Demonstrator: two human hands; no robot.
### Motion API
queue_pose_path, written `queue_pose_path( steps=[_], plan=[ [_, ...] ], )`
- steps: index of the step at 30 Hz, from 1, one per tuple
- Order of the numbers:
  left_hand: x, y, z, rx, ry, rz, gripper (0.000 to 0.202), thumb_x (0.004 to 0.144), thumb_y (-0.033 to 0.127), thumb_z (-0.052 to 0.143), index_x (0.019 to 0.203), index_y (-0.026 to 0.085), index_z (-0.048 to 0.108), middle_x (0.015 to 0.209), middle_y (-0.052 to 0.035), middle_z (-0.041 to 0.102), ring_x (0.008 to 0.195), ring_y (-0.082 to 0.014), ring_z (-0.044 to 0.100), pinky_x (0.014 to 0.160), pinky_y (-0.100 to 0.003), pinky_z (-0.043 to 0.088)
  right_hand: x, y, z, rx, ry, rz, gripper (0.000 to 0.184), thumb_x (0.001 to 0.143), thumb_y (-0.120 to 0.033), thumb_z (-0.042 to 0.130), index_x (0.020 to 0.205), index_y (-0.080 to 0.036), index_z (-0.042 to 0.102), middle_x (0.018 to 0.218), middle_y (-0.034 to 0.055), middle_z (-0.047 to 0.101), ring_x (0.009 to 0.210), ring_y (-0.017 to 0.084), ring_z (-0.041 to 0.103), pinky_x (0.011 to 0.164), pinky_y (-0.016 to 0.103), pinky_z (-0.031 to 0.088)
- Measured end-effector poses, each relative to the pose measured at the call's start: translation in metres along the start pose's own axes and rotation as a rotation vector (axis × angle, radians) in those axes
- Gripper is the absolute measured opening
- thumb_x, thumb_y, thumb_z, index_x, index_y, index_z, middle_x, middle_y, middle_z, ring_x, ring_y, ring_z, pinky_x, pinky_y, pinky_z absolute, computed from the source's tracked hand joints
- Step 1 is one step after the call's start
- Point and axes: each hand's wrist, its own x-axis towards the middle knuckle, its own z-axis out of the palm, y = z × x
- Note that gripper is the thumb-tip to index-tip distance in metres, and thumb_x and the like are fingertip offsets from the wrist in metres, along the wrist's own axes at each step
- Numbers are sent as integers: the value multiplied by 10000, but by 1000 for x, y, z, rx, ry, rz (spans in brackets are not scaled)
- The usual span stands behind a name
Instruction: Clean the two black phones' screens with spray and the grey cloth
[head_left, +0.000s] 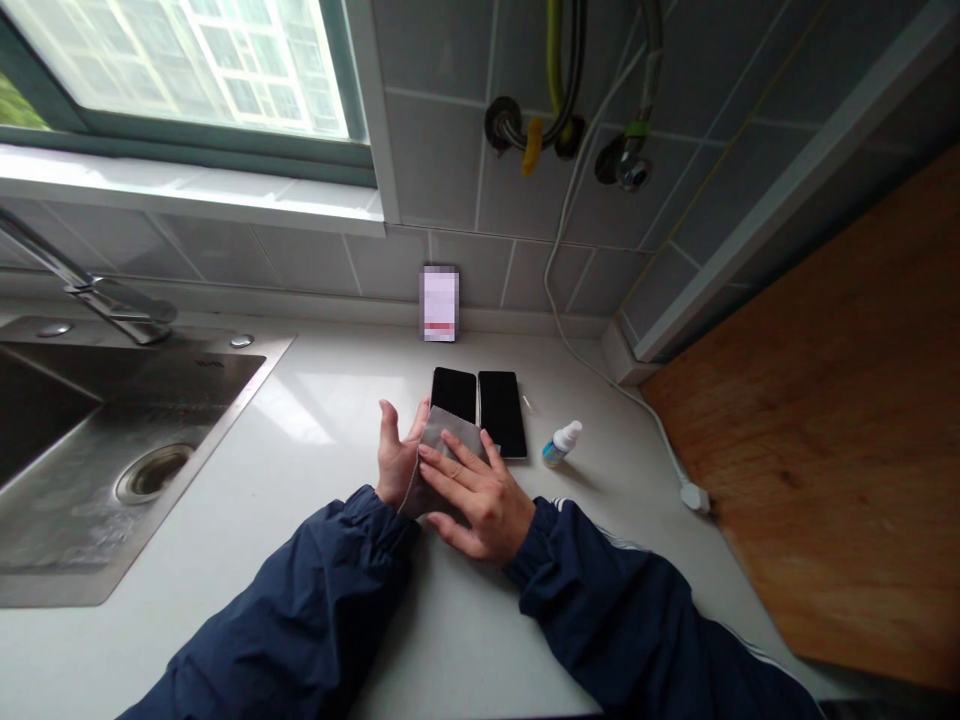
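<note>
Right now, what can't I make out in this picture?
In the head view:
Part of the left hand: covered by gray cloth.
Lower end of one black slab: same cloth.
Screen of upright device: blurred into blocks.
Bottle label: too small to read.
Sink: cut off by the left edge.

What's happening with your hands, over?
Right hand flat on gray cloth. Left hand at cloth's left edge, thumb out. Cloth partly hiding left black screen.

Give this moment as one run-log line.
left hand: partly behind grey cloth; right hand: lying on cloth; left black device: partly covered; small bottle: standing on counter
</note>
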Motion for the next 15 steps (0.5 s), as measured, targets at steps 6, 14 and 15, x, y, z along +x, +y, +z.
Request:
queue_pose_path(
  steps=[6,14,15],
  plan=[
    [-2,-4,2,15,-3,-5,840,907,830,458,1553,293,464,1217,-98,752,1133,-300,734,1034,-443,550,1,0,-2,-18,-29,47,607,1036,-396,528,1582,-144,444,1641,117,445,1628,287,198,1300,656,40],
    [2,-15,-2,42,-2,-2,783,989,764,353,1566,251,481,1364,-103,708,1382,-305,591,1198,-447,419,1,3,-3,-68,-19,125,713,1041,-432,514,1649,-127,298,1699,135,322,1639,316,131,1272,709,126],
    [2,-17,-2,50,-14,11,781,999,752,337,1564,234,487,1387,-106,697,1416,-301,560,1218,-441,396,0,3,-2,-77,-9,138,725,1043,-426,511,1658,-129,269,1704,137,310,1640,320,122,1268,717,133]
  ],
)
